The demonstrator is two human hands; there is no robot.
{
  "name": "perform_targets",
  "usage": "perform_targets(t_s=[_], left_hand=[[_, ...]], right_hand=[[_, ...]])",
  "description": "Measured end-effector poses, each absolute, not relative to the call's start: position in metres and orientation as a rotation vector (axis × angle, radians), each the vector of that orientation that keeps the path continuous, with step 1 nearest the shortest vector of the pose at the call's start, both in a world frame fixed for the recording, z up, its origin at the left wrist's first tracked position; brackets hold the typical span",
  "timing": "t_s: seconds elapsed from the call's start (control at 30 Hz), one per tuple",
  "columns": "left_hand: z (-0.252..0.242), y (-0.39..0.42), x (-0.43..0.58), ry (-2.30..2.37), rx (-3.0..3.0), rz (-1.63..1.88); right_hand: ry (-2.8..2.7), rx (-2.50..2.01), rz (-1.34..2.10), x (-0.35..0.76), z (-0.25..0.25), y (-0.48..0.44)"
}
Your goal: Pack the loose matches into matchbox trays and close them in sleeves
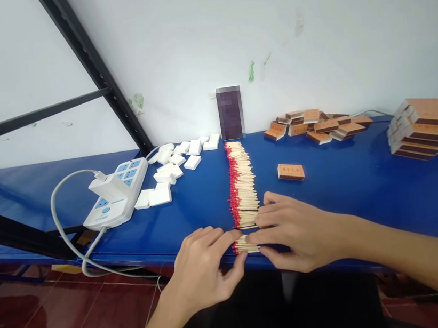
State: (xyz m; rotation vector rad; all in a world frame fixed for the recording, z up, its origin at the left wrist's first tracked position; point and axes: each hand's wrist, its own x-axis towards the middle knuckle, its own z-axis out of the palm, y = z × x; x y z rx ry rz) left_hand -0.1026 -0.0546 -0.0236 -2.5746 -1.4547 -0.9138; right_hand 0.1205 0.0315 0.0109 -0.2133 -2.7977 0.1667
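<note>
We are holding a small bunch of matches [250,244] at the front edge of the blue tabletop [204,209], its red heads pointing left. Our left hand [210,264] is pinching the head end, forefinger and thumb closing on the far and near sides; our right hand [300,231] is gripping the pale end between its thumb and fingers. Just beyond, a long row of matches [243,182] is stretching back across the surface, its heads also facing left, and reaching close to a pixelated dark rectangle [230,113] that is standing against the white wall [186,39]. To the right of the row, a single matchbox [290,172] is lying flat, a loose heap of matchboxes [319,126] is resting behind it, and a neat stack of matchboxes [422,129] is sitting farther right. To the left, white box-like pieces [164,176] are lying scattered beside a power strip [100,216], where a white charger [110,189] is sitting plugged in. Behind that, a black metal frame [84,47] is slanting upward.
</note>
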Motion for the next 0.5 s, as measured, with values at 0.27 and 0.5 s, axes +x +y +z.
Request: perform_targets(t_s=[0.27,0.5], left_hand=[[-0.0215,-0.0545,-0.1026,-1.458,-2.592,-0.905],[-0.0219,-0.0539,-0.1017,-1.478,-2.593,-0.891]], right_hand=[[-2.814,-0.204,0.157,0.1199,0.0119,0.0315],[-2.814,-0.216,0.173,0.1206,0.0124,0.0303]])
